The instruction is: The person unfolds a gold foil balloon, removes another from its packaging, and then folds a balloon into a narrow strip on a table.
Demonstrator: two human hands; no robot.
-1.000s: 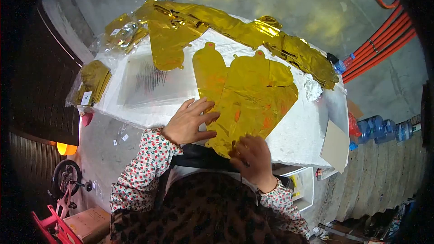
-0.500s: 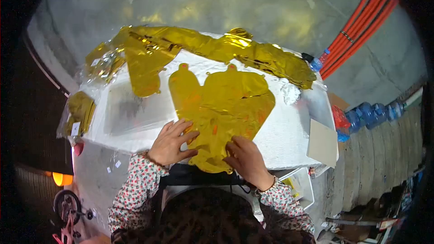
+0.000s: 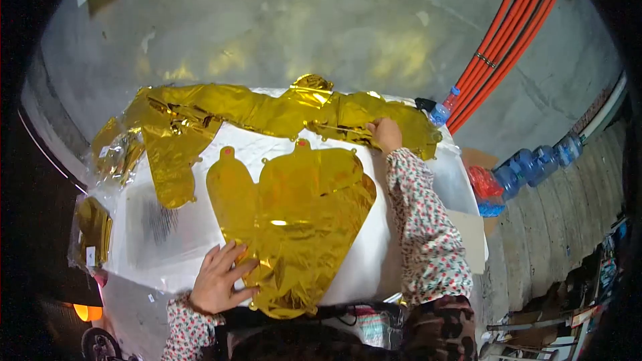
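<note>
A flat stack of gold foil balloons [image 3: 294, 220] lies on the white table [image 3: 374, 254] in front of me. My left hand [image 3: 217, 281] rests flat on the stack's near left edge, fingers spread. My right hand [image 3: 386, 135] is stretched out to the far side of the table, fingers closed on a piece in the row of crumpled gold foil balloons [image 3: 267, 110] that runs along the back edge.
Clear plastic bags [image 3: 160, 224] lie on the table's left part, with packed gold foil [image 3: 93, 230] hanging off the left edge. Red cables [image 3: 515, 47] run up the concrete wall. Blue water bottles [image 3: 542, 157] stand at the right, one small bottle [image 3: 443, 110] by the table's far corner.
My right hand left the near edge of the foil stack and reached across to the far row of foil. The left hand stayed on the stack. My view tilted upward.
</note>
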